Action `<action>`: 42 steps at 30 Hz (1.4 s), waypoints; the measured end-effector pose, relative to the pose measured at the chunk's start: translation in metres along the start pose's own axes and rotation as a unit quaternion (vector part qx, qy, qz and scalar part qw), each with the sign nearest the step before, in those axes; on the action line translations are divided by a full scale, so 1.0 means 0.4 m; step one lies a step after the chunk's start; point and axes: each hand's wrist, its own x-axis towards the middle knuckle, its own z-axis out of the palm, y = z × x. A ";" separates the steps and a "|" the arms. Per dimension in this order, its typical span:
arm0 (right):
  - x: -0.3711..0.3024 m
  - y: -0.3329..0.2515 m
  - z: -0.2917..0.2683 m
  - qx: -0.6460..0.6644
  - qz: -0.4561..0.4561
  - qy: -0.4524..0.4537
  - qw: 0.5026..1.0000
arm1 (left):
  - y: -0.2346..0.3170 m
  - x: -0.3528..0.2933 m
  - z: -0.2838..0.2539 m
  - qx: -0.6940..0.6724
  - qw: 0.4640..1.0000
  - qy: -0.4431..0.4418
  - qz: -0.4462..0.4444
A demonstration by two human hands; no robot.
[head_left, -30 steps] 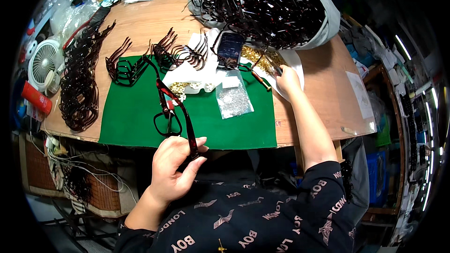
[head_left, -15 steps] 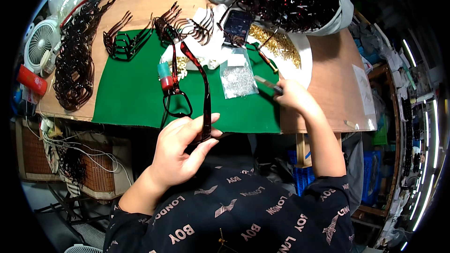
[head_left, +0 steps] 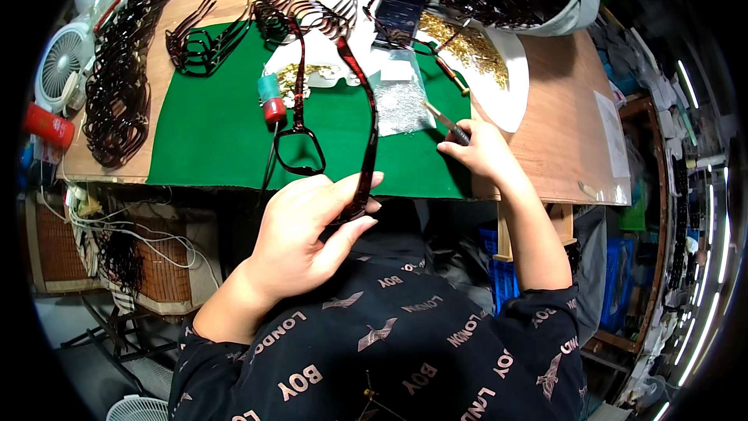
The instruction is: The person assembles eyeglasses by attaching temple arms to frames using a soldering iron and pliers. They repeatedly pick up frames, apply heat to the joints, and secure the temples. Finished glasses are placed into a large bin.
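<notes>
My left hand [head_left: 308, 226] is closed on a tortoiseshell eyeglass frame [head_left: 372, 121], its two temples pointing away from me. One lens rim sticks out to the left of my fingers; the other end is mostly hidden by them. In my right hand [head_left: 483, 152] is a pair of tweezers [head_left: 446, 121], tips at the right edge of a clear plastic bag [head_left: 405, 109] of tiny silvery parts. Left of the bag, a screwdriver [head_left: 271, 100] with a teal and red handle lies beside small gold-coloured pieces [head_left: 292, 82] on the green mat [head_left: 202, 132].
Several more eyeglass frames [head_left: 206, 51] stand along the mat's far side near a dark phone [head_left: 399, 14]. A white tray [head_left: 510, 109] holds many gold screws. Behind it sits a big sack [head_left: 580, 8] of dark frames. Piled temples [head_left: 117, 109] and a fan [head_left: 66, 66] are at left.
The head view has shifted a little, so the table sits higher. My right hand's tweezers now slant more steeply beside the bag. My left hand keeps its hold on the eyeglass frame.
</notes>
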 end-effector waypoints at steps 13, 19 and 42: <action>-0.222 -0.256 0.026 0.547 -0.192 -0.089 0.810 | 0.020 0.016 0.015 -0.023 0.997 -0.039 -0.062; -0.225 -0.262 0.057 0.528 -0.225 -0.023 0.819 | 0.021 0.016 0.031 0.006 0.999 -0.019 -0.038; -0.233 -0.224 -0.058 0.067 -0.246 -0.116 0.960 | 0.024 0.011 -0.034 -0.251 0.947 -0.046 -0.193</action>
